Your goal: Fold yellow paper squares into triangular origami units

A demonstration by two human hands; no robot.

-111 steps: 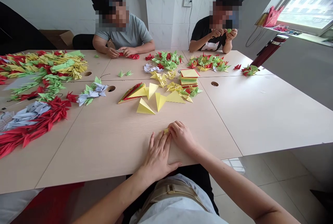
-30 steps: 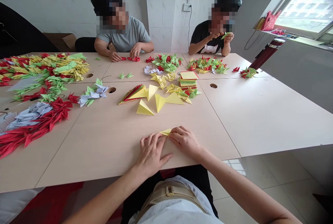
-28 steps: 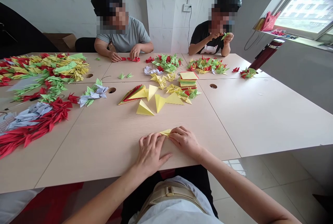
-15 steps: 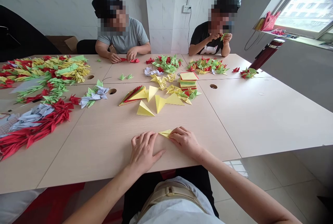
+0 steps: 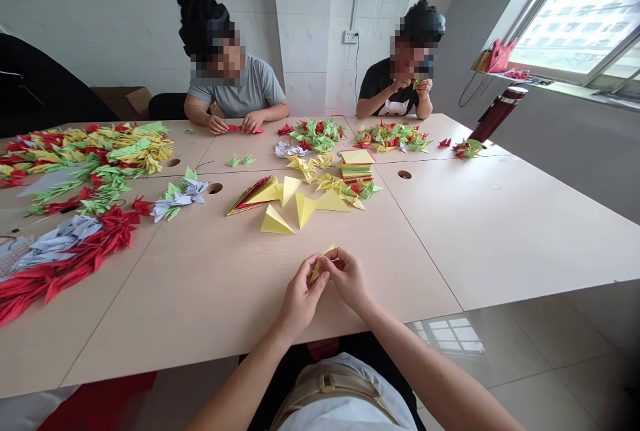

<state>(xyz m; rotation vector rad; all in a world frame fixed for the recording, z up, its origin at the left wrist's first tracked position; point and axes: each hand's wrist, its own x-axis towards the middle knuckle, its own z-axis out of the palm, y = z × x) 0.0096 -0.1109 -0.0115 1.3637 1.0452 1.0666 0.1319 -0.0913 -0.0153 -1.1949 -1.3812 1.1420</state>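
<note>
Partly hidden | yellow paper (image 5: 318, 265) | pinched by left hand (image 5: 301, 301), right hand (image 5: 350, 281)

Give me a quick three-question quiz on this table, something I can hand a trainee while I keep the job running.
1. What do the person's left hand and right hand hold between them?
2. True or false: the stack of paper squares has a red sheet on top.
3. Which colour of paper is at the hands of the co-worker in the grey T-shirt? A green, B red, C white.

Key:
1. A folded yellow paper.
2. False, its top sheet is yellow.
3. B.
</note>
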